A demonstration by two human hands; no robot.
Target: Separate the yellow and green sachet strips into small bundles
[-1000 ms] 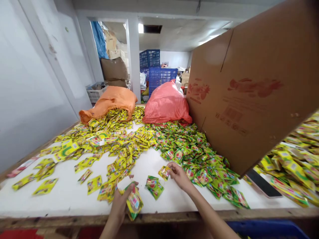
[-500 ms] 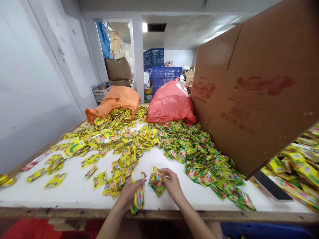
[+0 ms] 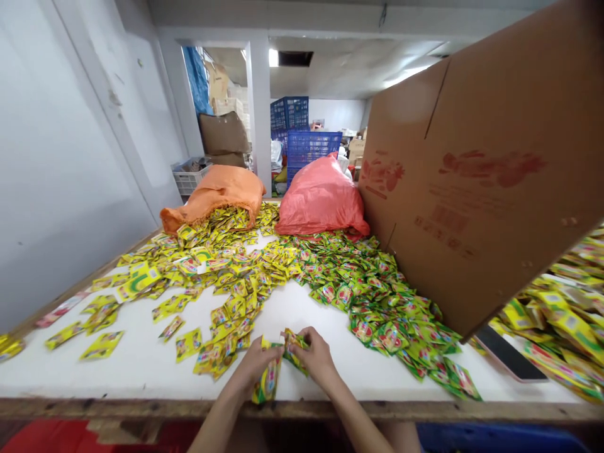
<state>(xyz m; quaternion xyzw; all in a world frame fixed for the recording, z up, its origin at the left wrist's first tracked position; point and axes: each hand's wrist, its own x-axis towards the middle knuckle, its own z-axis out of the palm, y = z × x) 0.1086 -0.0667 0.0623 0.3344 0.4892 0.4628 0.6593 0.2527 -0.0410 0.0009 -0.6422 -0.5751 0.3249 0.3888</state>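
My left hand (image 3: 253,363) is closed around a small yellow-and-green carton (image 3: 268,380), held upright near the table's front edge. In my right hand (image 3: 319,357), thumb and fingers pinch a few small sachets (image 3: 293,346), yellow and green, close beside the carton's top. The carton's opening is partly hidden by my fingers. Yellow sachets (image 3: 226,336) lie loose just left of my hands. A heap of green sachets (image 3: 391,314) spreads over the table to the right.
An orange sack (image 3: 221,189) spills yellow sachets at the back left, beside a pink-red sack (image 3: 323,198). A large cardboard box (image 3: 472,157) stands tilted on the right. Near its lower edge lies a phone (image 3: 512,355). Yellow printed cartons (image 3: 139,281) rest at the left.
My right hand has brought its sachets up and left, closer to the carton. The left hand has shifted slightly right with the carton, and its white flap no longer shows clearly.
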